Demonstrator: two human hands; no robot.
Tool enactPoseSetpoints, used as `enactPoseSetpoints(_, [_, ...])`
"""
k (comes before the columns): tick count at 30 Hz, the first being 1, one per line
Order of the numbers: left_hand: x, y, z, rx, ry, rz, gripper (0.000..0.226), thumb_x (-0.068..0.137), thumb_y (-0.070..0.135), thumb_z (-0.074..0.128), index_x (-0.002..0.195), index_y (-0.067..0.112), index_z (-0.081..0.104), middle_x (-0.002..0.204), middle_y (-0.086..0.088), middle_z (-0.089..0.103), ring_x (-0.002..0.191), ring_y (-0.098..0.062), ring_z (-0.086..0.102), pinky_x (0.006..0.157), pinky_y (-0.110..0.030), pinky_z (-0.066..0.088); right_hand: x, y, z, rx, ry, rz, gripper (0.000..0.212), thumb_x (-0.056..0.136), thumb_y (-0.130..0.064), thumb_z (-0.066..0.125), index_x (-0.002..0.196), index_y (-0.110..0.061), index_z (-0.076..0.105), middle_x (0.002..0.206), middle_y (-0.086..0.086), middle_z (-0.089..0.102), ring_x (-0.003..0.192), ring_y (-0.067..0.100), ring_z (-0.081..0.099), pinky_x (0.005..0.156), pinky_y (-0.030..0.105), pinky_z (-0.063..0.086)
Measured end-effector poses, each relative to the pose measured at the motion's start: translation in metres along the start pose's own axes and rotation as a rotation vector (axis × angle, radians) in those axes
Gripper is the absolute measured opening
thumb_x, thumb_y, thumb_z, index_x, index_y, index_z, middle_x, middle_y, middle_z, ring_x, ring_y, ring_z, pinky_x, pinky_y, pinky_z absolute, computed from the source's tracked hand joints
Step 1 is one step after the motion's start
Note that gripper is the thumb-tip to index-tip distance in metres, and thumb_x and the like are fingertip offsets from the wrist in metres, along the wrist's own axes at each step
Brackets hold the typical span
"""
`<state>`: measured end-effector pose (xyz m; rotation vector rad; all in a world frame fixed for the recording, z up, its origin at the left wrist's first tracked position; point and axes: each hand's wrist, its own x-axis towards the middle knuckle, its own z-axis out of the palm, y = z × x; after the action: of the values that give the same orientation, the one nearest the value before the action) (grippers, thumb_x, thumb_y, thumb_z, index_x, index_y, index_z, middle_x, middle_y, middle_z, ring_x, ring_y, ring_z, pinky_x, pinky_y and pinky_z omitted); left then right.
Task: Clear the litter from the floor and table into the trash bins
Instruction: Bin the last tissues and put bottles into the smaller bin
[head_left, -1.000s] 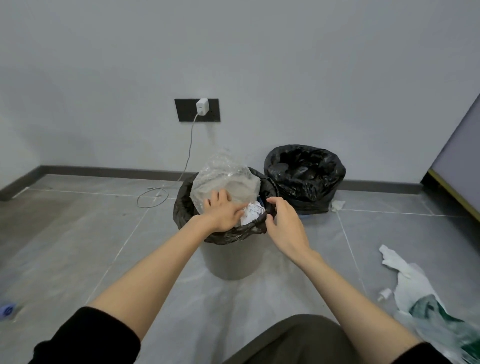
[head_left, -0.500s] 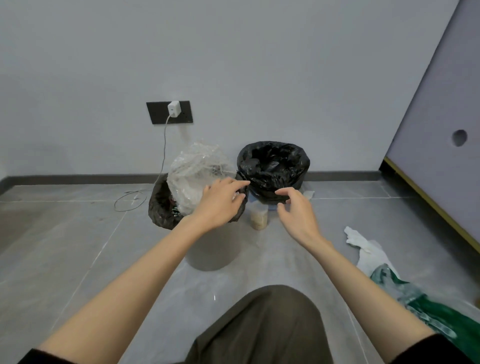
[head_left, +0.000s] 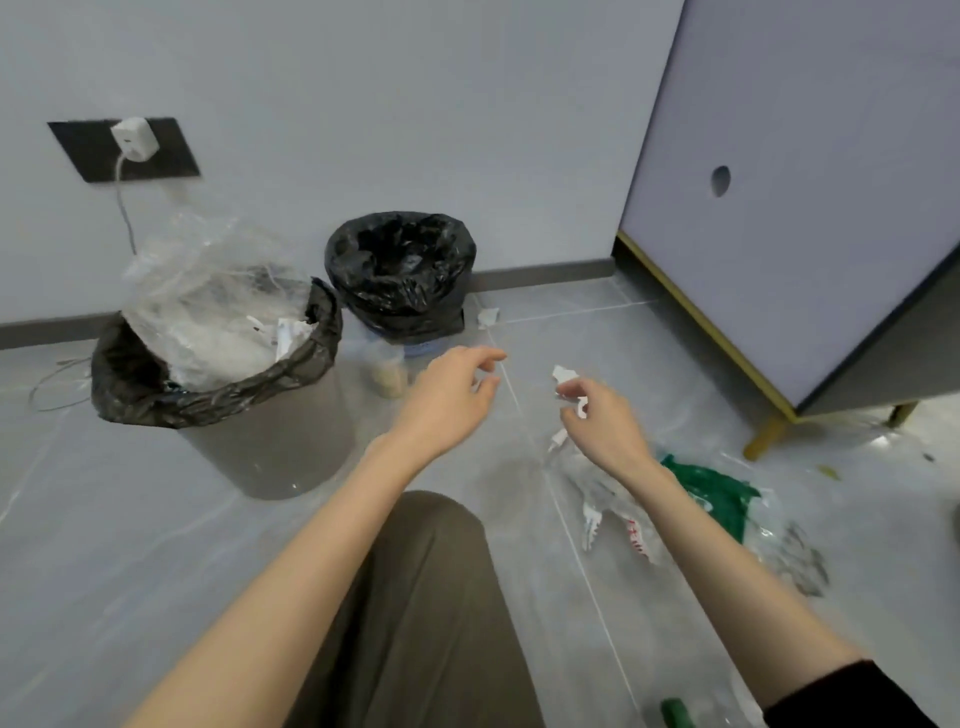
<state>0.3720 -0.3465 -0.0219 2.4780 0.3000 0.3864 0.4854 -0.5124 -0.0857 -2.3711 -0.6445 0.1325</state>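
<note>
A grey bin (head_left: 270, 447) with a black liner stands at the left, stuffed with crumpled clear plastic (head_left: 208, 306). A second bin with a black liner (head_left: 400, 265) stands behind it by the wall. My left hand (head_left: 447, 395) hovers above the floor between the bins and the litter, fingers apart and holding nothing. My right hand (head_left: 602, 423) hangs with loosely curled fingers just over a white plastic bag (head_left: 563, 374). A pile of clear and green plastic bags (head_left: 711, 488) lies under my right forearm.
A small jar with beige contents (head_left: 387, 374) stands on the floor between the bins. A white paper scrap (head_left: 487, 315) lies near the wall. A cabinet (head_left: 805, 208) on gold legs (head_left: 763, 436) is at the right. A green object (head_left: 675, 714) lies bottom right. A charger cable (head_left: 124, 208) hangs at left.
Both hands have left the grey bin's rim and swung right, and my view turned right too. My right hand now hovers over the white bag on the floor.
</note>
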Motion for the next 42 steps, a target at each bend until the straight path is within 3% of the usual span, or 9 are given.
enactPoseSetpoints(4, [-0.007,0.007,0.038,0.034,-0.095,0.001,0.034,0.095,0.023,0.047,0.128,0.023,0.055,0.118,0.002,0.062,0.106,-0.019,0.058,0.089,-0.034,0.047,-0.02,0.042,-0.009,-0.15,-0.122,0.185,0.041,0.088,-0.029,0.056,0.127,-0.022,0.051,0.135,0.003,0.053,0.124,0.027,0.048,0.1,0.042,0.043])
enactPoseSetpoints(11, [-0.023,-0.011,0.062,0.16,-0.204,-0.088,0.035,0.095,0.024,0.047,0.128,0.023,0.055,0.121,0.0,0.062,0.108,-0.022,0.057,0.09,-0.038,0.048,-0.04,0.076,0.013,-0.292,-0.455,0.472,0.097,0.07,-0.046,0.074,0.146,-0.04,0.014,0.157,0.01,0.005,0.135,0.053,0.018,0.106,0.064,0.029])
enactPoseSetpoints(16, [-0.022,-0.014,0.064,0.198,-0.227,-0.095,0.034,0.095,0.023,0.046,0.128,0.022,0.055,0.121,0.0,0.061,0.108,-0.022,0.057,0.089,-0.036,0.048,-0.047,0.095,0.042,-0.318,-0.294,0.449,0.059,0.082,-0.026,0.065,0.131,-0.028,0.032,0.116,0.012,0.056,0.096,0.033,0.061,0.079,0.04,0.053])
enactPoseSetpoints(23, [-0.022,-0.015,0.065,0.161,-0.233,-0.119,0.039,0.096,0.023,0.045,0.135,0.023,0.048,0.129,-0.002,0.055,0.113,-0.021,0.054,0.092,-0.036,0.046,-0.047,0.076,0.024,-0.272,-0.085,0.288,0.045,0.079,0.0,0.043,0.116,-0.025,0.044,0.082,0.006,0.059,0.076,0.028,0.056,0.061,0.032,0.042])
enactPoseSetpoints(26, [-0.022,-0.013,0.061,0.085,-0.204,-0.122,0.053,0.095,0.022,0.049,0.145,0.024,0.032,0.138,-0.006,0.044,0.122,-0.023,0.047,0.099,-0.035,0.042,-0.042,0.047,-0.004,-0.033,0.006,0.259,0.039,0.072,-0.004,0.046,0.101,-0.03,0.046,0.07,0.004,0.061,0.061,0.025,0.058,0.052,0.031,0.045])
enactPoseSetpoints(30, [-0.022,-0.007,0.053,-0.152,-0.162,-0.176,0.078,0.091,0.03,0.058,0.151,0.025,0.009,0.152,-0.006,0.026,0.137,-0.023,0.031,0.108,-0.033,0.03,-0.026,0.008,-0.04,0.776,0.154,0.295,0.029,0.071,0.012,0.046,0.086,-0.013,0.049,0.076,0.009,0.052,0.061,0.019,0.047,0.048,0.029,0.037])
enactPoseSetpoints(34, [-0.021,0.004,0.04,-0.545,-0.077,-0.397,0.094,0.085,0.052,0.058,0.152,0.028,-0.004,0.159,0.002,0.006,0.145,-0.018,0.013,0.115,-0.037,0.02,-0.011,-0.007,-0.052,1.324,0.064,0.563,0.042,0.075,0.005,0.047,0.116,-0.006,0.051,0.091,0.021,0.058,0.064,0.026,0.056,0.041,0.026,0.044])
enactPoseSetpoints(39, [-0.02,0.003,0.029,-0.902,-0.215,-0.748,0.115,0.064,0.075,0.057,0.147,0.041,-0.015,0.159,0.003,0.006,0.144,-0.03,0.016,0.107,-0.058,0.029,-0.01,-0.017,-0.041,1.722,-0.084,0.631,0.022,0.082,-0.002,0.047,0.095,0.0,0.065,0.078,0.016,0.07,0.073,0.027,0.067,0.073,0.038,0.058])
enactPoseSetpoints(42, [-0.018,0.001,0.027,-1.033,-0.266,-0.771,0.129,0.038,0.082,0.071,0.146,0.048,0.007,0.154,0.002,0.025,0.136,-0.034,0.034,0.096,-0.054,0.045,-0.009,-0.024,-0.028,1.803,-0.178,0.588,0.025,0.07,0.0,0.052,0.081,0.0,0.075,0.085,0.017,0.069,0.085,0.028,0.065,0.078,0.045,0.056])
